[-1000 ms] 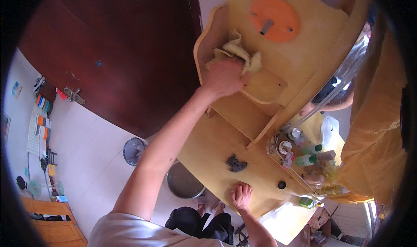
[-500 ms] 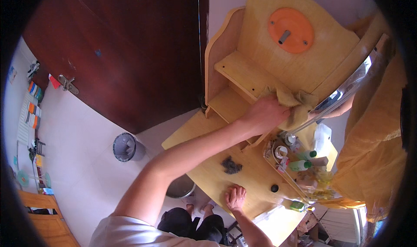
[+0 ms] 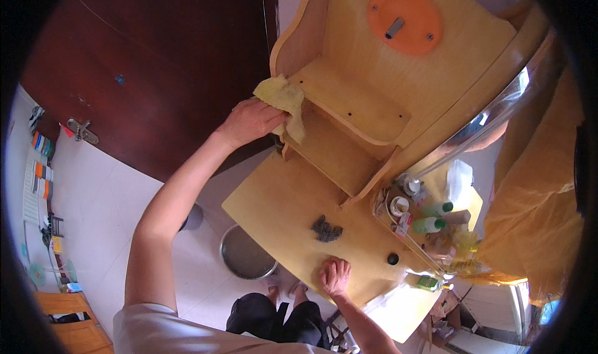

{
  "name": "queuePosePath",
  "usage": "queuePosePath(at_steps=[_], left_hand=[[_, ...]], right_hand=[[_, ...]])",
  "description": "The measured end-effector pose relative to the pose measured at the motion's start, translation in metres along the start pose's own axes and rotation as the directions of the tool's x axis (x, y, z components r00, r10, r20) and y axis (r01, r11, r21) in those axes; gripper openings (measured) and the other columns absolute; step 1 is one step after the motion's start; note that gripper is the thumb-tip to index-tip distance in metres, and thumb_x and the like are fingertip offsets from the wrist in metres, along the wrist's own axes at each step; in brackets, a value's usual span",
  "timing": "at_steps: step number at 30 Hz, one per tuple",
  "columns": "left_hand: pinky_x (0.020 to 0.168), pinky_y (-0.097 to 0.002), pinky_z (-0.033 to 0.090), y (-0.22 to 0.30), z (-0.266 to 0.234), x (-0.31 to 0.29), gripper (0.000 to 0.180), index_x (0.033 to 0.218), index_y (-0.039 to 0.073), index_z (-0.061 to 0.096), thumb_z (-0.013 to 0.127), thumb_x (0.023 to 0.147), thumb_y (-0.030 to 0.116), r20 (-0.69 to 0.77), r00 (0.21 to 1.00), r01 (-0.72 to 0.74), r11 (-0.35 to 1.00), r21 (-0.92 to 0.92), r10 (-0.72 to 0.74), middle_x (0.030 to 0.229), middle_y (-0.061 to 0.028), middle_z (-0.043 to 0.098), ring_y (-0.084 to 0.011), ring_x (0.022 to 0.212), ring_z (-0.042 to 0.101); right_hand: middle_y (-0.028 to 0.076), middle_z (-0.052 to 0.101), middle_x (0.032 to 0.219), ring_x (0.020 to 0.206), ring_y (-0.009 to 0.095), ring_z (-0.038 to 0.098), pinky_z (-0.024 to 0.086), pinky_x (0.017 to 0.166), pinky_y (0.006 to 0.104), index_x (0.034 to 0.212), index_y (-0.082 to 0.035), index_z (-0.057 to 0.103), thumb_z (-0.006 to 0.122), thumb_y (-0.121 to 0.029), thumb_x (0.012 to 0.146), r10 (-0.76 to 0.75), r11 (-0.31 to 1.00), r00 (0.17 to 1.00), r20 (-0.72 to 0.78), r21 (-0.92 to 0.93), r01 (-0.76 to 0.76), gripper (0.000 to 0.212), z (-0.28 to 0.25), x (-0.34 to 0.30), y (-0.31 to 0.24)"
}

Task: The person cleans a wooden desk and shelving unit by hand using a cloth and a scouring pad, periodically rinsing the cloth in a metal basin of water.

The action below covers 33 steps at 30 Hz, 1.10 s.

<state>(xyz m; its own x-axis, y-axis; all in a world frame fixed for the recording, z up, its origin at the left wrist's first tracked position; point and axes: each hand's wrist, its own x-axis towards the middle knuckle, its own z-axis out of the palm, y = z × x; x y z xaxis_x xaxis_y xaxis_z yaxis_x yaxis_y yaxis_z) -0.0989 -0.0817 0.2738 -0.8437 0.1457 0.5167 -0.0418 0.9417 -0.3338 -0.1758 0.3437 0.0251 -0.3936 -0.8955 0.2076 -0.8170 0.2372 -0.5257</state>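
Observation:
My left hand (image 3: 249, 122) grips a yellow cloth (image 3: 280, 95), fingers closed round it. The cloth lies against the left side panel of the wooden desk shelf (image 3: 352, 108), and one end hangs down over the lower board. My right hand (image 3: 335, 275) rests on the desktop (image 3: 274, 192) near its front edge, its fingers a little bent and apart, with nothing seen in them. Just beyond it lies a dark grey steel-wool-like scrubbing pad (image 3: 326, 229). To the right of that sits a small round black cap (image 3: 392, 259).
Several bottles and jars (image 3: 430, 224) crowd the desk's right side by a mirror (image 3: 486, 130). A yellow-orange curtain (image 3: 523, 211) hangs there. At the left is a dark red door (image 3: 149, 61). A metal basin (image 3: 246, 254) and a bin (image 3: 193, 217) stand on the floor.
My left hand has carried the cloth leftward, from the shelf's right end to its left side panel. The right hand stays on the desktop. The view has shifted slightly.

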Motion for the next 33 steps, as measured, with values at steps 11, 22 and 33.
queuePosePath(at_steps=[11, 22, 33], left_hand=[[0.089, -0.0396, 0.044, 0.171, 0.07, 0.105, 0.047, 0.112, 0.003, 0.054, 0.06, 0.067, -0.005, 0.171, 0.63, 0.368, 0.096, -0.925, -0.758, 0.115, -0.0204, 0.053, -0.0349, 0.108, 0.051], [0.079, -0.0432, 0.048, 0.231, 0.083, 0.123, 0.055, 0.118, 0.008, 0.047, 0.054, 0.065, -0.009, 0.139, 0.688, 0.518, 0.347, -0.782, -0.712, 0.117, -0.0161, 0.043, -0.0382, 0.103, 0.05], [0.107, -0.0392, 0.027, 0.234, 0.115, 0.02, 0.032, 0.105, 0.015, 0.058, 0.053, 0.073, 0.019, -0.076, 0.944, 0.266, 0.877, -0.401, -0.321, 0.112, -0.0063, 0.051, -0.0256, 0.113, 0.048]], right_hand=[[0.011, 0.052, 0.101, 0.094, 0.032, 0.046, 0.036, 0.084, 0.0448, 0.093, -0.009, 0.056, 0.06, -0.023, 0.071, 0.013, 0.999, 1.0, -0.005, -0.038, -0.013, 0.027, 0.001, 0.002, -0.003], [0.012, 0.051, 0.103, 0.096, 0.033, 0.046, 0.036, 0.084, 0.0461, 0.095, -0.01, 0.056, 0.059, -0.024, 0.072, 0.043, 0.998, 0.998, 0.043, -0.043, -0.041, 0.027, -0.001, 0.001, 0.003], [0.013, 0.049, 0.106, 0.095, 0.033, 0.045, 0.035, 0.084, 0.0468, 0.096, -0.008, 0.054, 0.059, -0.024, 0.073, 0.019, 0.998, 0.997, 0.069, -0.069, -0.014, 0.028, 0.001, -0.001, 0.006]])
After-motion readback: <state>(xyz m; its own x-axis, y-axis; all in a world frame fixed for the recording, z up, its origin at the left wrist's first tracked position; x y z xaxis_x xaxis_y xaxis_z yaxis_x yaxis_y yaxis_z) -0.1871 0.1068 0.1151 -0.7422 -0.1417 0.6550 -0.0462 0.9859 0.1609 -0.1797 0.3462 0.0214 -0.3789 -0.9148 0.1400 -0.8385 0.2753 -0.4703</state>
